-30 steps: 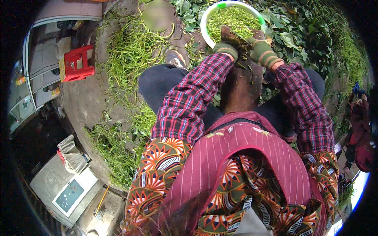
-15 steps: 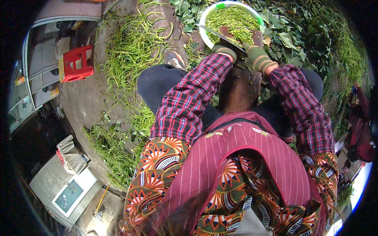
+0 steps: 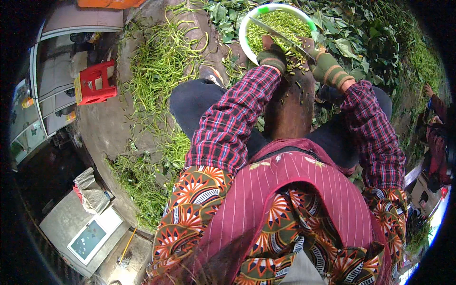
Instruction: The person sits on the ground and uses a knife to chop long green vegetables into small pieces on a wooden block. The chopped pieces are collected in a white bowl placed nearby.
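Note:
My right hand (image 3: 328, 69), in a green glove with tan bands, is closed on the handle of a knife (image 3: 279, 36). Its long blade slants up and left over a white-and-green-rimmed basin (image 3: 243, 39) full of chopped green pieces (image 3: 282, 20). A brown wooden board (image 3: 289, 114) runs from between my legs to the basin's near edge. On that board's far part rests my left hand (image 3: 274, 59), gloved alike; its fingers are mostly hidden. Cut green bits (image 3: 299, 64) lie scattered on the wood between my hands.
Long green pods (image 3: 156, 61) spread over the ground at left, with a leafy heap (image 3: 142, 190) nearer. Big leaves (image 3: 351, 47) pile up right of the basin. A red plastic stool (image 3: 97, 83) is at far left. Another person's sleeve (image 3: 437, 107) shows at far right.
My right hand has moved right and slightly nearer, away from my left hand. The knife has shifted with it, its blade now over the basin, and more cut bits show on the board.

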Tool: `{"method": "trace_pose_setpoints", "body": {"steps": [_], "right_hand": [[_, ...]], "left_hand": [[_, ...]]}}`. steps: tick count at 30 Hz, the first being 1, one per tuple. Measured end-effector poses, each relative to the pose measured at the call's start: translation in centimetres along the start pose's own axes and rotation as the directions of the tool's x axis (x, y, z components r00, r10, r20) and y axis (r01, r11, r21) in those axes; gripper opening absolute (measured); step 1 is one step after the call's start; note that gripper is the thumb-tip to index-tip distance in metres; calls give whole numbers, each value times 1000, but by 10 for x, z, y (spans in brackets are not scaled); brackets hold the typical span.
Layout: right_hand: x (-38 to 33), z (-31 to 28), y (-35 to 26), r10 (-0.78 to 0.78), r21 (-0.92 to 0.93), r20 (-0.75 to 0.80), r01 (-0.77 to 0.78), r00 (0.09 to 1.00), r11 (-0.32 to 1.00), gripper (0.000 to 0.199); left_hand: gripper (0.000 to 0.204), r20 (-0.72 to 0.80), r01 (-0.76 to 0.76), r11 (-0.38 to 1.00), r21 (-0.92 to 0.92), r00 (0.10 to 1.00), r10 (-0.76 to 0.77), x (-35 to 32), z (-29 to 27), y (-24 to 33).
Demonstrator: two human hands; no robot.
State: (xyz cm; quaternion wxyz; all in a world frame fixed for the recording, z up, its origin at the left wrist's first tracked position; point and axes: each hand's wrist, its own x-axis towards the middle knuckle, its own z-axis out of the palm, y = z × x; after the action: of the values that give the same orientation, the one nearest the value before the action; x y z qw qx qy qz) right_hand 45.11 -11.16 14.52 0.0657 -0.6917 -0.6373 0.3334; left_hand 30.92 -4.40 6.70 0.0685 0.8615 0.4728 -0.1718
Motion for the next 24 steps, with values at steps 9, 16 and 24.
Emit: {"method": "trace_pose_setpoints", "body": {"steps": [9, 16, 24], "right_hand": [[9, 14, 2, 56, -29, 78, -54, 995, 998, 27], [10, 16, 5, 56, -44, 73, -52, 996, 998, 28], [14, 27, 6, 70, -51, 39, -68, 997, 996, 29]], "left_hand": [[23, 240, -180, 974, 135, 960, 144, -5, 2, -4], [19, 187, -114, 987, 113, 978, 91, -11, 1, -11], [20, 288, -198, 963, 183, 947, 139, -13, 3, 2]]}}
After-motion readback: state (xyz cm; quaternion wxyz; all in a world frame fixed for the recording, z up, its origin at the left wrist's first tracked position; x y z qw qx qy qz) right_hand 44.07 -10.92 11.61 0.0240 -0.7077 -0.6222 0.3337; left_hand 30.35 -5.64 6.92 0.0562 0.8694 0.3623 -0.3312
